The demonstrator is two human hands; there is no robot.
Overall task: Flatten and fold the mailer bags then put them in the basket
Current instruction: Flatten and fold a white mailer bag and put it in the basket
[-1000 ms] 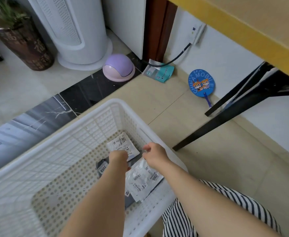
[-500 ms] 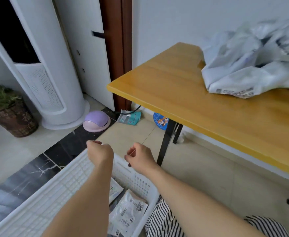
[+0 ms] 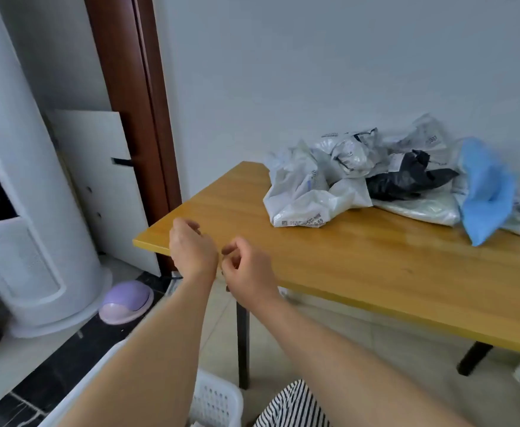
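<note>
- Left hand and right hand are both raised side by side in front of the near-left corner of the wooden table. Fingers of each hang loosely curled; neither holds anything.
- Pile of mailer bags lies on the tabletop, well apart from both hands, ahead and to the right of the right hand. Crumpled, unflattened.
- Nearest piece to the right hand: a white mailer bag with a printed label along its lower edge. Behind it a black bag; furthest right a blue bag.
- White basket is on the floor below and behind the hands, only its corner in view under the forearms. Contents not visible here.
- Handling judgement: thin plastic film, very light, limp, somewhat slick. No stiffness to lift by; it will sag and trap air.
- Suggested hold: pinch the white bag at its near labelled edge or a corner, drag it onto the bare wood nearer the hands, then press flat with open palms from the centre outward.
- Risk: pulling one bag may drag neighbours, since the pile is tangled; steady the pile with the other hand.
- Step in hand, by judgement: reach for the next bag.
</note>
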